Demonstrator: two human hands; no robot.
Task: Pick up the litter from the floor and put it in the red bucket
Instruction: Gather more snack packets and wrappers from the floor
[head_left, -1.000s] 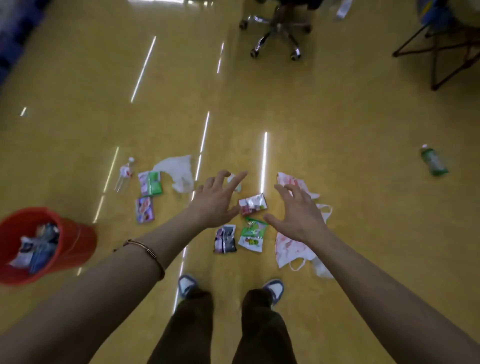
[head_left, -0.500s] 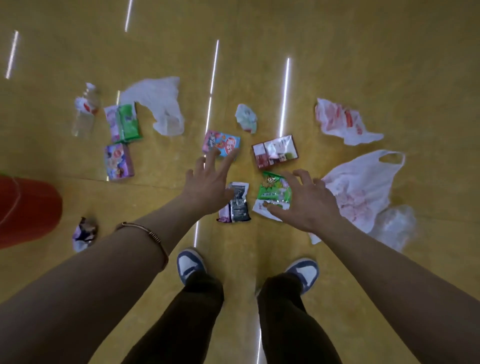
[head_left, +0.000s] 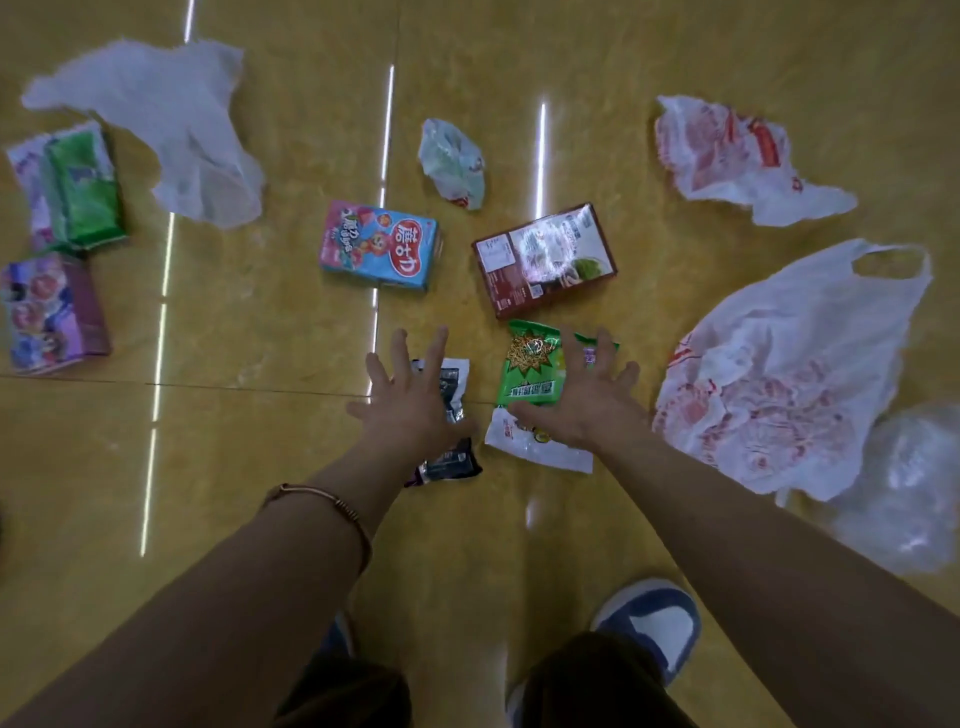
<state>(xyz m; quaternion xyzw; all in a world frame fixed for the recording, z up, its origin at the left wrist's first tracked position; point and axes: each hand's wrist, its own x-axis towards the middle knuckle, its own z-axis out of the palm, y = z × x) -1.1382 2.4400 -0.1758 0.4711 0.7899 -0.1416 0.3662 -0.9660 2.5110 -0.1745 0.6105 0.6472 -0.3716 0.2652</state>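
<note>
Fingers spread wide, your left hand (head_left: 410, 402) is hovering over the black packet (head_left: 451, 379) while your right hand (head_left: 589, 402) is hanging over the green snack bag (head_left: 530, 371); neither is gripping anything. Litter is lying around on the yellow floor (head_left: 260, 441): a blue carton (head_left: 379, 249) and a brown box (head_left: 543, 257) just ahead, and a white plastic bag (head_left: 795, 364) to your right.
</note>
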